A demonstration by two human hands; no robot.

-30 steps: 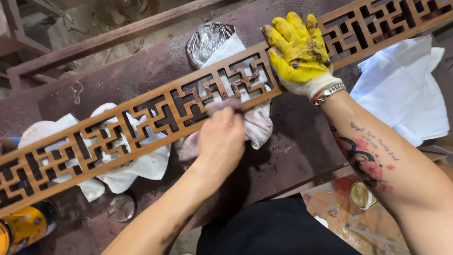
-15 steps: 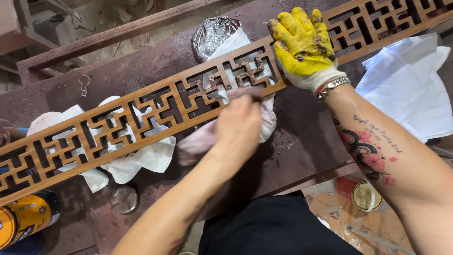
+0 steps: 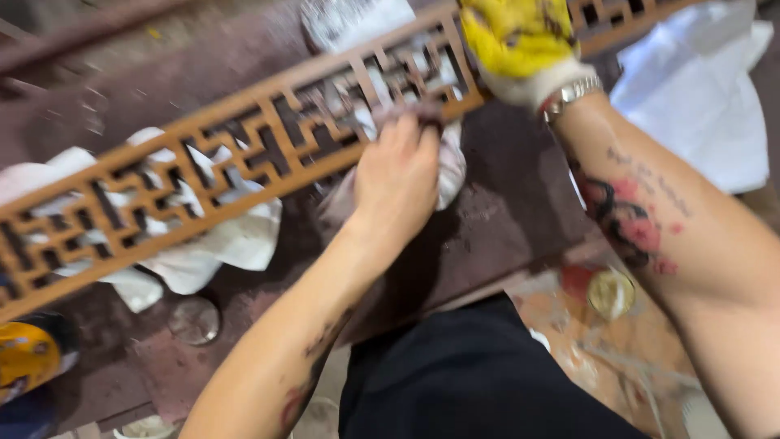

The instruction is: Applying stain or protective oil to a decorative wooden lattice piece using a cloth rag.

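At nine o'clock, white cloths [image 3: 213,248] lie crumpled on the dark stained bench [image 3: 504,219]. A round lid [image 3: 193,320] sits at seven, a yellow can [image 3: 28,358] beside it. White sheets [image 3: 699,97] spread at two; a small tin [image 3: 611,293] stands at four.

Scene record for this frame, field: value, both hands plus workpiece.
left hand: bare, presses stained rag on the panel's near edge
right hand: yellow glove, flat on the panel
fretwork panel: long wooden lattice, diagonal across the bench
bench: dark, stained
white cloths: under the panel
yellow can: lower left
image: motion-blurred
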